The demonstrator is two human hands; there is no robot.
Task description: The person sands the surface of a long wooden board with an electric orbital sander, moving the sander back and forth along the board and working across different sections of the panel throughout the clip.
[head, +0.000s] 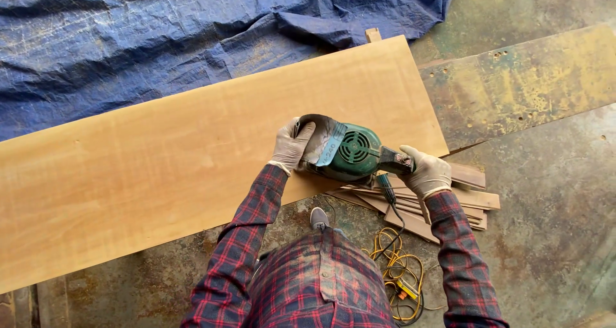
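Note:
A green electric sander (346,152) rests on a long light plywood board (192,155) near the board's near right edge. My left hand (290,144), in a pale work glove, grips the sander's front end. My right hand (426,171), also gloved, is closed around the rear handle where the cord leaves it. Both sleeves are red plaid. The sander's underside and the board beneath it are hidden.
A crumpled blue tarp (160,39) covers the floor beyond the board. A stained old panel (526,84) lies to the right. Thin wood offcuts (443,206) are stacked under my right arm. A yellow cord (398,273) coils by my feet on the concrete floor (552,225).

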